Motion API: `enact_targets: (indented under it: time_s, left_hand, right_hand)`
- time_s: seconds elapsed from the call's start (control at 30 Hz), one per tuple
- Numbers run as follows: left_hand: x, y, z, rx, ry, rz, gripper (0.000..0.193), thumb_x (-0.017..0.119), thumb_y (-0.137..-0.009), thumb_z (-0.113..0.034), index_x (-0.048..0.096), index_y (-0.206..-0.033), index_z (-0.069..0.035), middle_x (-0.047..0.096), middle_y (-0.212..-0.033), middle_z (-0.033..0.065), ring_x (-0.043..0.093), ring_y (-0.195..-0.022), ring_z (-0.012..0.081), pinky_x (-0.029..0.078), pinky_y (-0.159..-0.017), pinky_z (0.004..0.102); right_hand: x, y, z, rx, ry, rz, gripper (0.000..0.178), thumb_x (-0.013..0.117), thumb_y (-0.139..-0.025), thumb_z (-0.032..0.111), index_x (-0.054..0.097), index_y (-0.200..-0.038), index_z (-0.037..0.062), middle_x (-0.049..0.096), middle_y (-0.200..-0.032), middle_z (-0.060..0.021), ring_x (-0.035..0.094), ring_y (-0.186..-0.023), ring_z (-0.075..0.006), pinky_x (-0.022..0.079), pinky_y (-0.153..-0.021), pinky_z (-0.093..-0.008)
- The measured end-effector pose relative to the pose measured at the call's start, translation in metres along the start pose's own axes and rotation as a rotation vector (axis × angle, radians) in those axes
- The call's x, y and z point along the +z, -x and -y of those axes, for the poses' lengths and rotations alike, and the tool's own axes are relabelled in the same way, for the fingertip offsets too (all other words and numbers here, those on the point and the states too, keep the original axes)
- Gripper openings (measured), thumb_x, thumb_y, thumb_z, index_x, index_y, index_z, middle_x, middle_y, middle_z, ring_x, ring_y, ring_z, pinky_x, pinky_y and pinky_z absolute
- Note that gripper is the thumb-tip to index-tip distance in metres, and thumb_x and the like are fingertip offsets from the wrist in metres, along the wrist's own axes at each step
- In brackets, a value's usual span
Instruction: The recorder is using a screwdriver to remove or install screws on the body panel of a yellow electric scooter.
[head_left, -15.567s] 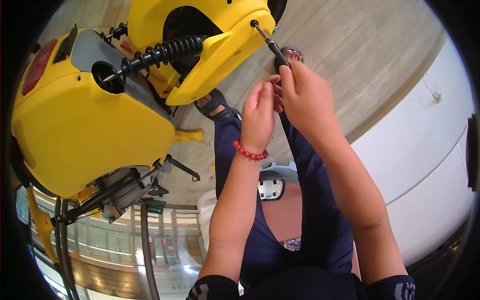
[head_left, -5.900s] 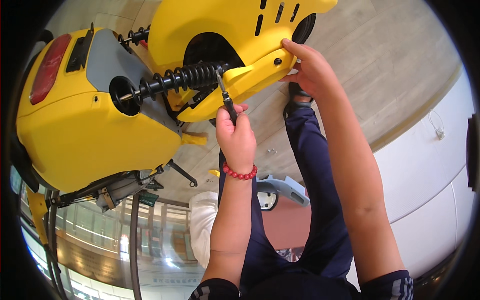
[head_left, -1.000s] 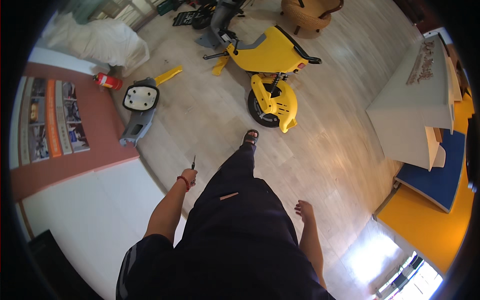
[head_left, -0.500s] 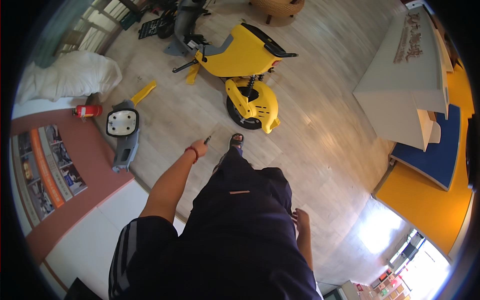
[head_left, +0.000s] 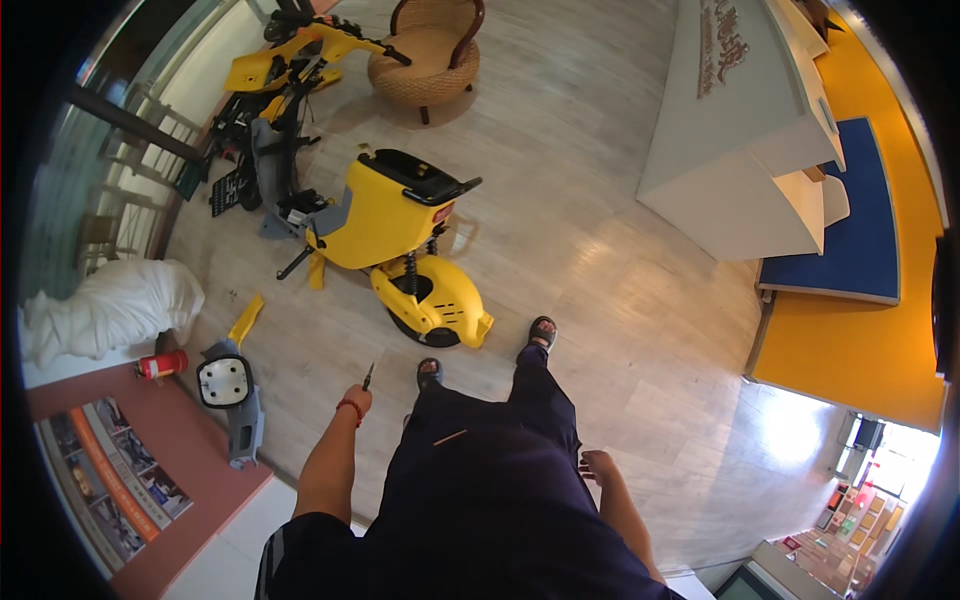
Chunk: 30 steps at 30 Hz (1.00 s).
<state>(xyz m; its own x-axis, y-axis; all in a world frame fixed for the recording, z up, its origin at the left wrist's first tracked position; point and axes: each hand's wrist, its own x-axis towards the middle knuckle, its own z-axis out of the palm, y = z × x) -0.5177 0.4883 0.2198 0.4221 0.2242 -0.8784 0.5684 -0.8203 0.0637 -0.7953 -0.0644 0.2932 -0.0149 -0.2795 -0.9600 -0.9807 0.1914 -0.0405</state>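
Observation:
My left hand (head_left: 356, 398), with a red bracelet at the wrist, is closed round a slim dark tool (head_left: 369, 377) whose pointed end sticks out forward. Its exact kind is too small to make out. By my right thigh hangs my right hand (head_left: 597, 466), fingers loosely bent and a little apart, nothing visible in it. Ahead stands a yellow electric scooter (head_left: 370, 225), its front parts opened up and its rear wheel (head_left: 430, 305) toward me. Neither hand touches it.
A grey scooter panel (head_left: 246, 425) and a yellow strip (head_left: 246, 320) lie at left, near a red fire extinguisher (head_left: 163, 364) and a white-covered bundle (head_left: 115, 305). Beyond the scooter stands a wicker chair (head_left: 430, 70). A white counter (head_left: 725, 150) is at right.
I have stepped forward, and the view has turned right; the scooter is lower and further left. Both feet now show. The tool stays in my left hand; my right hand remains by my thigh.

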Motion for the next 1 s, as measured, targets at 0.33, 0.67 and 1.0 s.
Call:
enact_targets:
  time_s: [0.33,0.67,1.0]
  left_hand:
    - [0.083,0.057,-0.167,0.134,-0.131,-0.106,0.029,0.05,-0.088,-0.023,0.062,-0.096,0.002,0.065,-0.084,0.0231,0.063,-0.073,0.037,0.051,-0.065,0.0451]
    - [0.038,0.105,-0.353,0.292,0.117,-0.266,0.026,0.054,-0.089,-0.024,0.059,-0.101,-0.001,0.065,-0.092,0.0206,0.063,-0.084,0.0367,0.05,-0.071,0.0445]
    - [-0.065,0.147,-0.645,0.683,0.739,0.388,0.024,0.05,-0.095,-0.018,0.053,-0.116,-0.006,0.05,-0.069,0.0006,0.05,-0.053,0.0087,0.047,-0.05,0.0251]
  right_hand:
    - [-0.177,-0.056,0.199,-0.163,0.043,0.053,0.032,0.057,-0.087,0.028,0.057,-0.11,0.0065,0.06,-0.094,-0.0082,0.061,-0.081,-0.0213,0.05,-0.069,-0.0373]
    - [-0.149,-0.014,0.43,-0.648,0.204,0.283,0.034,0.053,-0.092,0.021,0.056,-0.122,0.0032,0.062,-0.099,-0.0072,0.061,-0.084,-0.0172,0.05,-0.072,-0.0311]
    - [-0.112,0.08,0.626,-0.703,0.275,0.699,0.05,0.044,-0.099,0.032,0.035,-0.142,0.0073,0.053,-0.124,-0.0097,0.055,-0.107,-0.0163,0.048,-0.084,-0.0306]
